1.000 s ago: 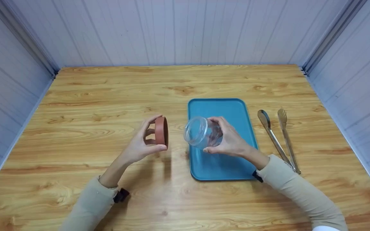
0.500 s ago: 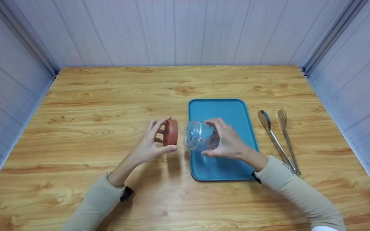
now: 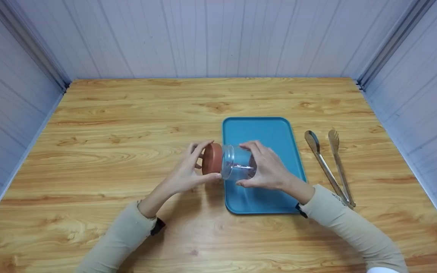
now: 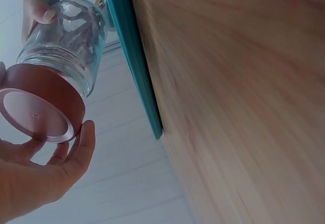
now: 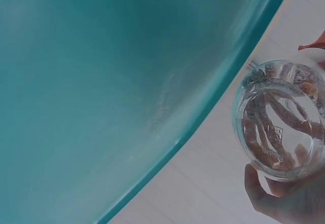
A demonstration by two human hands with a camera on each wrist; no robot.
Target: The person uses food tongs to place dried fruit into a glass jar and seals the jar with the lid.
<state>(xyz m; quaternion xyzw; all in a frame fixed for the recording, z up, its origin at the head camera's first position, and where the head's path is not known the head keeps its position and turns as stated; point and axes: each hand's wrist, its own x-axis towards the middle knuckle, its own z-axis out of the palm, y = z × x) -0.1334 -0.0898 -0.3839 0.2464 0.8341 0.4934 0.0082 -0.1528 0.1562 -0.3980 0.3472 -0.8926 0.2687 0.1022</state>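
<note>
My left hand (image 3: 182, 176) grips a round reddish-brown lid (image 3: 212, 159) by its edge, thumb below and fingers above. Its flat outer face, with a pale ring and a small mark, shows in the left wrist view. A clear jar (image 3: 237, 163) lies tilted on its side in the air, its threaded mouth right at the lid. My right hand (image 3: 269, 168) holds the jar around its base end. Through the glass, in the right wrist view, the jar (image 5: 279, 127) shows brownish strips, partly hidden by reflections.
A blue rectangular tray (image 3: 256, 129) lies on the wooden table (image 3: 127, 113) beneath the jar and right hand. Metal tongs (image 3: 332, 170) rest spread to the right of the tray, near the right sleeve. Pale panel walls (image 3: 211, 38) enclose the back and sides.
My left hand has carried the lid rightward until it meets the jar's mouth. The jar has turned from facing partly upward to lying more level, with its mouth toward the lid.
</note>
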